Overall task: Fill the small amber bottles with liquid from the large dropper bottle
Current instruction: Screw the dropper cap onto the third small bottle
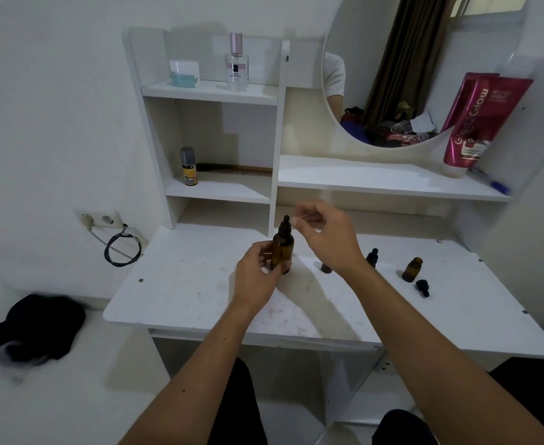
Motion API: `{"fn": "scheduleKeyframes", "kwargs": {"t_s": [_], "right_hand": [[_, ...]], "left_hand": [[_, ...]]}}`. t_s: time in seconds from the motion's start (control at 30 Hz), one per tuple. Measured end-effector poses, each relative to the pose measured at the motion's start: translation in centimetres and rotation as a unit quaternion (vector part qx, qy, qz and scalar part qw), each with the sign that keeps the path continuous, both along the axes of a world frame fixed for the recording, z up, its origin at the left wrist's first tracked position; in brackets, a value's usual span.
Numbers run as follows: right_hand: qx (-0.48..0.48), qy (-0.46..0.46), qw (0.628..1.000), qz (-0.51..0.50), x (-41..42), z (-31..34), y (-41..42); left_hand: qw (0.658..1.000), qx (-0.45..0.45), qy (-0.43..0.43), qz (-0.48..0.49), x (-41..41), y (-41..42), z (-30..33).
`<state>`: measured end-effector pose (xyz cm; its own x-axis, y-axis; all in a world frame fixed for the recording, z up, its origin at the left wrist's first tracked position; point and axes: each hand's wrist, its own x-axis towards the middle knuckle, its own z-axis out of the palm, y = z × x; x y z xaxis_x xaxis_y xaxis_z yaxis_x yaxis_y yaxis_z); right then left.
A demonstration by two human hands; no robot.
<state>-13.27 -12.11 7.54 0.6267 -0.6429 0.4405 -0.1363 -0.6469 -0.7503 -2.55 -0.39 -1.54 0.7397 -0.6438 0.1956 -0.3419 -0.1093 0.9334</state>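
The left hand grips the large amber bottle, fingers wrapped round its lower body, holding it upright at the middle of the white table. The bottle's black dropper cap is on. At one o'clock from the cap, the right hand hovers with thumb and forefinger pinched together on something thin and pale; what it is cannot be told. A small bottle stands partly hidden behind that wrist. At three o'clock stand a capped small one, an open small one and a loose black dropper cap.
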Motion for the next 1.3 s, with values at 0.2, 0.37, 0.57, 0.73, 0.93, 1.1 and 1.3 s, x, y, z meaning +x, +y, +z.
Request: {"fn": "scheduleKeyframes", "kwargs": {"t_s": [0.2,0.37,0.57,0.73,0.93,1.1,1.3], "right_hand": [[-0.011,-0.025,0.999,-0.035,-5.5,-0.7,-0.8],[-0.037,-0.02,0.994,-0.104,-12.6,-2.7,-2.4],[-0.005,-0.013,0.974,-0.225,-19.8,-6.2,-5.1],[0.024,0.018,0.959,-0.28,-21.3,-9.3,-6.2],[0.023,0.109,0.938,-0.327,-21.0,-10.6,-7.3],[0.021,0.121,0.932,-0.341,-20.8,-10.9,-7.6],[0.045,0.034,0.912,-0.407,-21.1,-10.4,-6.9]], "left_hand": [[0.999,-0.006,-0.004,0.043,-0.5,0.7,-0.4],[0.996,-0.024,-0.013,0.083,-1.2,1.4,-0.3],[0.994,-0.015,-0.014,0.109,-3.0,1.7,-0.4],[0.997,-0.054,-0.016,0.061,-7.9,0.6,-0.4],[0.996,-0.039,-0.038,-0.076,-13.3,-3.6,-0.2],[0.985,-0.022,-0.058,-0.161,-16.2,-7.9,-0.3],[0.976,0.039,-0.08,-0.2,-18.4,-12.2,-1.5]]}}
